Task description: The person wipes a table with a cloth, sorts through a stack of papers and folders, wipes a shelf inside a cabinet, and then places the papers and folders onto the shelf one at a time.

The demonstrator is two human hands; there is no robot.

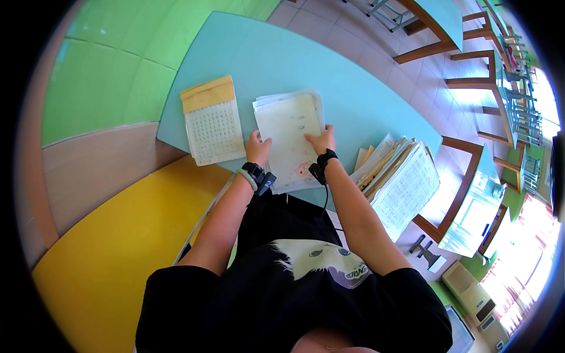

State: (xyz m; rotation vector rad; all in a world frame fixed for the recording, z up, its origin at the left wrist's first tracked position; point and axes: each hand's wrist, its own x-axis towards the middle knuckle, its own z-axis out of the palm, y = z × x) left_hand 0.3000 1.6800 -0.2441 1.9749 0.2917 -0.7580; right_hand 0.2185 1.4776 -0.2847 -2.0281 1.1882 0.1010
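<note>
A stack of white paper sheets (287, 128) lies on the pale blue table (265, 53) in front of me. Dark handwriting and red marks show on its top sheet. My left hand (259, 150) grips the stack's left edge, thumb on top. On the opposite edge, my right hand (322, 142) holds it the same way. Both wrists wear black straps with small devices. Left of the stack rests a bundle of handwritten sheets (214, 132) with a tan paper strip (209, 94) across its far end. A thick, uneven pile of papers (404, 189) sits to the right.
A green and tan wall (110, 88) borders the table on the left. Close by my left arm is a yellow surface (132, 234). Wooden-framed tables (474, 198) and grey metal stools (525, 128) stand across the tiled floor (353, 26) to the right.
</note>
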